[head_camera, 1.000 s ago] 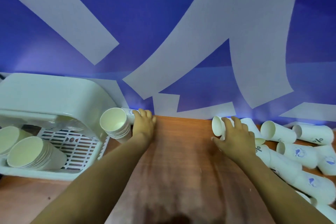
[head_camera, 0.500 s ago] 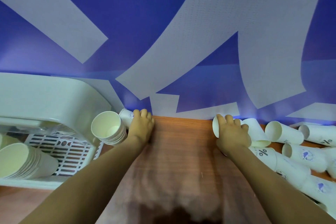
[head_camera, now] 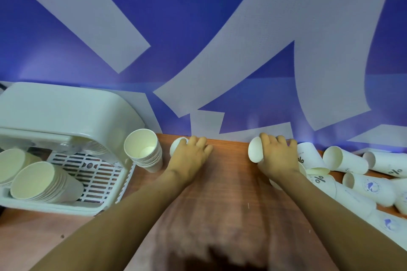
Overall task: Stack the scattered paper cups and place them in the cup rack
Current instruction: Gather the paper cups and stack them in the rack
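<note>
1. A white paper cup [head_camera: 256,149] lies on its side under the right hand [head_camera: 278,156], whose fingers curl over its wall; its long axis runs left to right and its open mouth points left.
2. A second white paper cup [head_camera: 176,147], also on its side, shows only partly from under the left hand [head_camera: 191,156]. The fingers are laid over it, but whether they grip it or merely rest on it I cannot tell.
3. Between that hand and the rack stands an upright stack of nested white paper cups [head_camera: 144,150], mouth up and tilted slightly towards the camera, just beside the rack's right edge.
4. The pale green plastic cup rack [head_camera: 66,114] sits at the left, with a rounded hood and a white slotted grille floor [head_camera: 97,176]. Two nested cup stacks [head_camera: 41,183] lie inside it, mouths towards the camera.
5. To the right, a heap of loose white paper cups with blue printed marks [head_camera: 370,187] lies on its side, the cups pointing various ways, several touching.
6. Everything rests on a reddish-brown wooden tabletop [head_camera: 222,193], which meets a blue wall with broad white angular shapes [head_camera: 198,39].
</note>
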{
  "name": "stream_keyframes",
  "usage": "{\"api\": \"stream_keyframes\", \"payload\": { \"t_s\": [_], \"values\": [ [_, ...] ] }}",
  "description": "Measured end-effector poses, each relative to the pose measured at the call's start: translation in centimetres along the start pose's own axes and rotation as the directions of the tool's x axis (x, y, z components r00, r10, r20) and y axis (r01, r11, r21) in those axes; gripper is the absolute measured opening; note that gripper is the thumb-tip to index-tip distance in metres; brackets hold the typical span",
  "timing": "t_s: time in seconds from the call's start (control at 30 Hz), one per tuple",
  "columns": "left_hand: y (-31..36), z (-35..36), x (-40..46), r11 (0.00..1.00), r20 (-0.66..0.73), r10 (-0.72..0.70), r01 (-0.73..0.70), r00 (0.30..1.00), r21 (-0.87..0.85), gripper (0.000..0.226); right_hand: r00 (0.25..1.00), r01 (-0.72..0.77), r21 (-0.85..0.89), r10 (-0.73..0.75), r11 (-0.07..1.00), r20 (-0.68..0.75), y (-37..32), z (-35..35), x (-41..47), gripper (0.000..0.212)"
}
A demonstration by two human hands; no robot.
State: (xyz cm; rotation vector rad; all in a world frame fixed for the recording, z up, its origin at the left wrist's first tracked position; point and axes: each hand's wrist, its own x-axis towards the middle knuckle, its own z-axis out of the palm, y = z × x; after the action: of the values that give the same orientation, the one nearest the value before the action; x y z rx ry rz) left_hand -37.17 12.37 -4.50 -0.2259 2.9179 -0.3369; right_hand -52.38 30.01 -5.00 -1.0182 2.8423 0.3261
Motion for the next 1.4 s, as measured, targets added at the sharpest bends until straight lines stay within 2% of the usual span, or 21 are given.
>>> {"api": "stream_keyframes", "payload": {
  "t_s": [0.1,0.27,0.37,0.5,0.57,0.67,0.8,0.9,1.03,1.13,1.27,1.4],
  "values": [
    [-0.2,-1.0,-1.5,0.993,-0.056,-0.039,0.032,0.998,-0.114,0.043,0.996,0.039,0.112,-0.030,0.993,-0.082,-0.5,-1.6,-1.2,0.068],
    [-0.1,-1.9,-4.8,0.941,-0.088,-0.123,0.087,0.989,-0.326,0.050,0.989,0.060,0.347,-0.008,0.936,-0.150,-1.5,-4.0,-5.3,0.088],
    [-0.1,-2.4,-7.5,0.871,-0.058,-0.214,0.164,0.975,-0.464,0.052,0.991,0.037,0.418,0.020,0.908,-0.131,-2.3,-4.9,-8.2,0.093],
    [0.9,-2.5,-12.2,0.765,0.080,-0.294,0.284,0.953,-0.578,0.078,0.993,0.017,0.491,0.043,0.871,-0.110,-3.7,-5.6,-11.8,0.090],
    [1.6,-2.3,-14.8,0.692,0.124,-0.327,0.327,0.937,-0.643,0.072,0.993,0.029,0.529,0.037,0.848,-0.113,-4.6,-5.9,-13.2,0.087],
    [1.5,-1.7,-18.0,0.678,0.143,-0.374,0.375,0.916,-0.632,0.054,0.994,0.046,0.549,0.019,0.835,-0.112,-6.1,-6.0,-15.0,0.085],
    [-0.6,-1.6,-20.5,0.613,0.165,-0.389,0.388,0.907,-0.689,0.060,0.993,0.067,0.555,0.000,0.829,-0.121,-8.0,-6.5,-17.1,0.085],
    [-2.6,-1.9,-22.3,0.564,0.149,-0.395,0.367,0.907,-0.740,0.075,0.988,0.073,0.571,0.020,0.818,-0.154,-9.7,-7.3,-18.2,0.083],
    [-5.0,-1.6,-25.3,0.520,0.131,-0.399,0.342,0.907,-0.782,0.089,0.991,0.028,0.577,0.054,0.817,-0.124,-13.2,-8.9,-19.9,0.082],
    [-7.5,-0.7,-27.7,0.490,0.124,-0.407,0.331,0.905,-0.807,0.081,0.996,-0.001,0.582,0.052,0.813,-0.072,-17.0,-10.0,-21.4,0.080],
    [-11.9,0.4,-30.6,0.503,0.030,-0.428,0.266,0.903,-0.822,0.069,0.998,-0.010,0.572,0.040,0.820,-0.040,-22.2,-11.8,-22.1,0.072],
    [-16.1,1.4,-33.3,0.513,-0.034,-0.411,0.201,0.911,-0.835,0.067,0.996,-0.042,0.591,0.077,0.805,-0.034,-26.7,-13.3,-22.1,0.064]
  ]
}}
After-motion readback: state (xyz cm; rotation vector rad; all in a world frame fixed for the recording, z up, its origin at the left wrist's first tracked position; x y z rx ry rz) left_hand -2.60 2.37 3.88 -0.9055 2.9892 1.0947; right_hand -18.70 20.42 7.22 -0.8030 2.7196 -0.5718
